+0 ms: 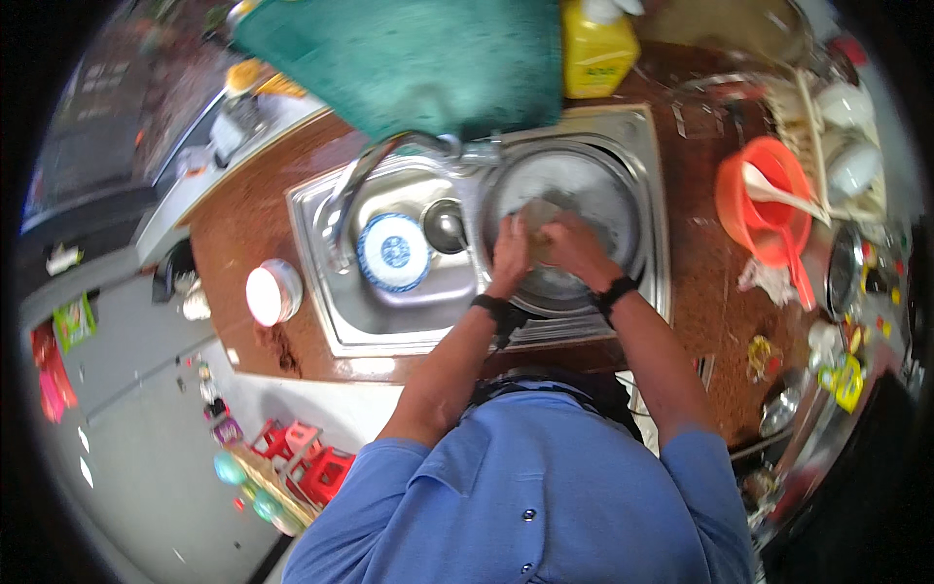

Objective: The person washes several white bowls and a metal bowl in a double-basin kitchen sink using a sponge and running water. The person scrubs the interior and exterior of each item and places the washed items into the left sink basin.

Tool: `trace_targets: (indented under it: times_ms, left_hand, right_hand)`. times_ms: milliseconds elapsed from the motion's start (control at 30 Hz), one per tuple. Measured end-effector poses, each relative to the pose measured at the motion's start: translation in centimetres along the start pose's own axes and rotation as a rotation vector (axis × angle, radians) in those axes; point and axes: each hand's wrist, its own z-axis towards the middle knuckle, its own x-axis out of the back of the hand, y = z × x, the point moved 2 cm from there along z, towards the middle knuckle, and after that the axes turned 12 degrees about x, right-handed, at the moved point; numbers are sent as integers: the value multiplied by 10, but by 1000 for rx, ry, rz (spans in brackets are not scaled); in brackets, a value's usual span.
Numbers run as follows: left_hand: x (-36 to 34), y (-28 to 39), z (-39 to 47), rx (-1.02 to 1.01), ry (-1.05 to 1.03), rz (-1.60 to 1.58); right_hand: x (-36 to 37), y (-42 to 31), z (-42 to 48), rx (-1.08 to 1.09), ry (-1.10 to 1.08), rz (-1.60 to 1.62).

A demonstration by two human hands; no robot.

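Note:
Over a large round metal basin (613, 182) in the right-hand sink bowl, my left hand (513, 248) and my right hand (576, 241) grip a small pale item (540, 217) between them. It is blurred and partly covered by my fingers, so its kind cannot be told. The basin looks wet, with cloudy water in it. A white plate with blue patterns (395, 252) lies in the left bowl of the steel sink, beside a small round metal vessel (444, 225). The curved metal faucet (357, 179) reaches over that left bowl.
A green board or tray (408, 66) and a yellow pump bottle (598, 55) stand behind the sink. A white-topped round container (273, 292) is at left. At right are an orange plastic basin (737, 201) with a white spoon (773, 191) and a dish rack (810, 139) with bowls.

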Motion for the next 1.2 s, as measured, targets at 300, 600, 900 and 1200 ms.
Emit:
trace_targets:
  times_ms: [300, 600, 900, 1200]
  left_hand:
    - [-10, 45, -36, -182, 189, 424]
    - [-15, -22, 21, -157, 182, 334]
    - [-21, 9, -8, 210, -275, -322]
    - [-11, -18, 44, 251, -245, -312]
  right_hand:
    - [-53, 42, -13, -7, 114, -440]
    - [-53, 31, -4, -593, 227, 897]
    - [-67, 56, 12, -558, 696, 367]
    - [-62, 12, 6, -232, -19, 372]
